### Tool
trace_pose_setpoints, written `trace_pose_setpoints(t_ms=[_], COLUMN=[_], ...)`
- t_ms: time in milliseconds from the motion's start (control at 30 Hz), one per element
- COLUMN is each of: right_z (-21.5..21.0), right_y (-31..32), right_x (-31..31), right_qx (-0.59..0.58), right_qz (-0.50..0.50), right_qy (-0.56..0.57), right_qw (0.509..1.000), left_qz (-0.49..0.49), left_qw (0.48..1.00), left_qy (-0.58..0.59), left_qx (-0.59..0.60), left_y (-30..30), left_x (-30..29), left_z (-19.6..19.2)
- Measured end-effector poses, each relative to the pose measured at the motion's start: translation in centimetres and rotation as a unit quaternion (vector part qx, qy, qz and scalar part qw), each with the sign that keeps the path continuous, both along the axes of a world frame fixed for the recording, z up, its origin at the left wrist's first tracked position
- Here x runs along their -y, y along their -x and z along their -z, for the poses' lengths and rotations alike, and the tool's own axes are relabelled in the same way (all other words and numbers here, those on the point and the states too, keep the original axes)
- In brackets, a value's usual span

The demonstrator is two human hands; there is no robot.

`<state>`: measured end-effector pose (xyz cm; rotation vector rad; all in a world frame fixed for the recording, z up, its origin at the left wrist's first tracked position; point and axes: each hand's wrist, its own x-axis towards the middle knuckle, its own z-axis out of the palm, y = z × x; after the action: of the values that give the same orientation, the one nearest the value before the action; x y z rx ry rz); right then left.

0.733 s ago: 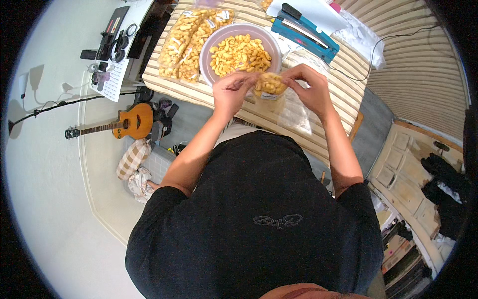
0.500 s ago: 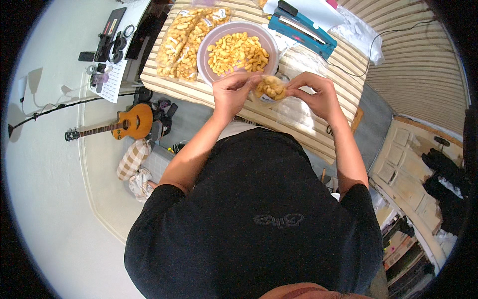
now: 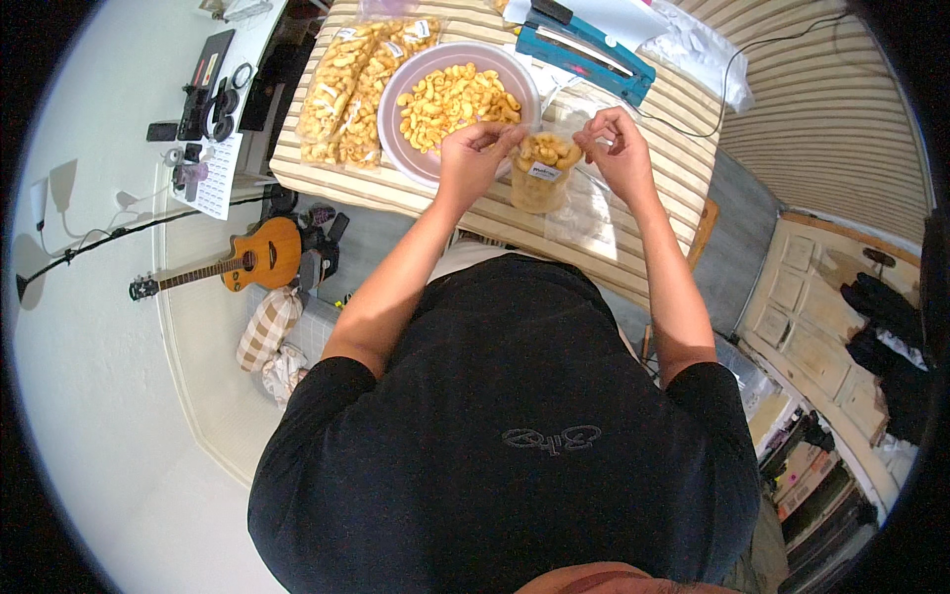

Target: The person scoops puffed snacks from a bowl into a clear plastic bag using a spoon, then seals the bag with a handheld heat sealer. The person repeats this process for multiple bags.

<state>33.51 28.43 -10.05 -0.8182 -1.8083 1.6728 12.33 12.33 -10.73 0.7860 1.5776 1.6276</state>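
Head view shows a worktop (image 3: 633,208) covered in a cloth of cream and tan stripes, slightly rumpled at its far corner. Both hands pinch the mouth of a small clear plastic bag (image 3: 539,173), which stands upright on the cloth just beside a round, smooth lilac bowl (image 3: 411,158). The bag is soft and glossy, filled nearly to the top with curved, golden-yellow snacks, and bears a small white label on its front. The left hand (image 3: 473,153) grips the bag's left upper edge with closed fingertips; the right hand (image 3: 618,148) grips the right edge the same way. More of the same knobbly snacks lie heaped in the bowl. Left of it lie sealed bags (image 3: 351,84), flat and shiny. Behind sits a long teal sealer (image 3: 584,49) with hard straight edges.
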Motion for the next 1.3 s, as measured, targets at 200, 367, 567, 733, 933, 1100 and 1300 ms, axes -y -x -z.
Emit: trace_pose_setpoints(t_ms=[200,367,567,733,933,1100,1300], right_z=[0.6,3.3,4.0,4.8,5.5,6.3,6.1], right_y=[1.0,1.6,3.1,3.1,3.5,3.8,5.1], right_x=[-0.2,-0.9,-0.5,-1.2,-1.2,-1.9,-2.8], right_qx=[-0.055,-0.042,-0.102,-0.126,-0.119,-0.101,-0.116], right_qz=[0.003,0.01,0.106,0.112,0.134,0.16,0.233], right_qy=[0.103,0.127,0.127,0.132,0.158,0.156,0.17], right_qw=[0.993,0.991,0.981,0.977,0.971,0.969,0.951], left_qz=[-0.007,0.0,-0.023,-0.034,-0.019,-0.005,-0.05], left_qw=[0.999,1.0,0.997,0.998,0.999,0.997,0.99], left_qy=[-0.019,0.005,-0.031,0.01,0.002,0.01,0.018], left_qx=[0.034,0.016,0.073,0.056,0.041,0.076,0.131], left_y=[0.6,1.0,0.5,0.5,0.8,0.7,0.2], left_x=[-1.3,-2.4,-3.9,-4.8,-5.9,-7.1,-10.1], left_z=[0.9,0.7,1.1,1.1,2.0,2.3,2.2])
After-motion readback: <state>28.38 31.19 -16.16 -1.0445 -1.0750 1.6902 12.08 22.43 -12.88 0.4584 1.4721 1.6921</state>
